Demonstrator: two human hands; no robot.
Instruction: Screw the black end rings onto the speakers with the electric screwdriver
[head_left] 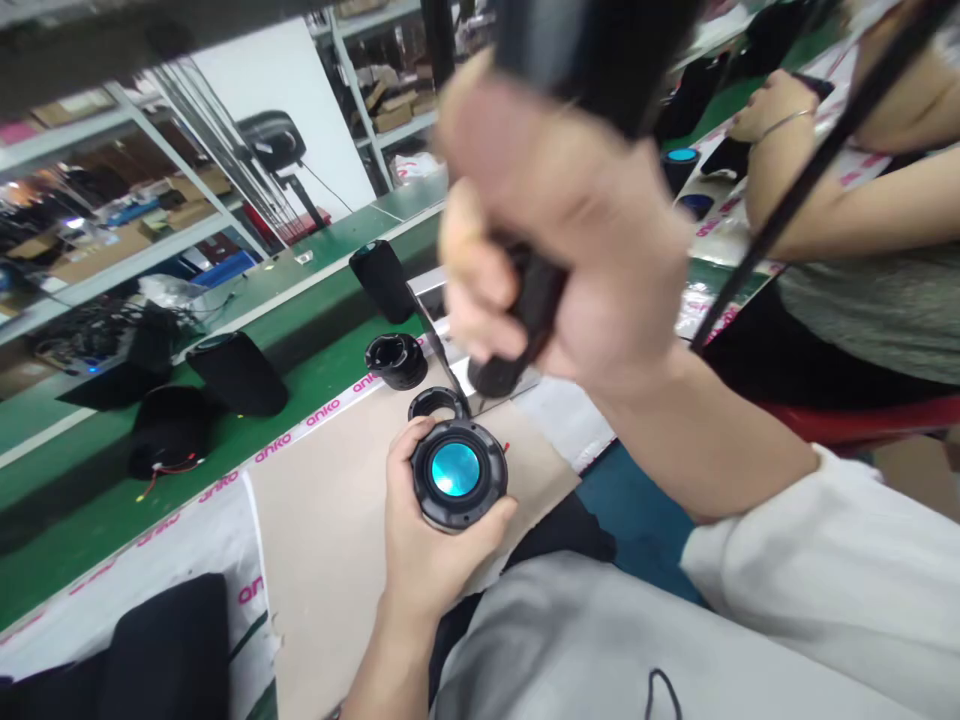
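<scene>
My left hand [427, 550] is wrapped around a round black speaker unit [491, 475] with a shiny blue centre, facing up over the cardboard sheet. A black ring [420, 402] lies just beyond it, partly covered by the speaker. Farther back stands a black cylindrical part [397, 362] with a notched rim. Raised close to the camera, my right hand [570, 240] is closed around the handle of a black pistol-grip power driver [592, 60]. Motion blurs the tool's body, and its tip is out of view.
Cardboard [330, 560] covers the near worktop. Black fabric-covered speaker housings [236, 372] stand on the green bench [67, 530], some with wires. A metal-edged stand [435, 300] rises behind the ring. At right a co-worker's arm [862, 215] rests by another blue-centred speaker [681, 157].
</scene>
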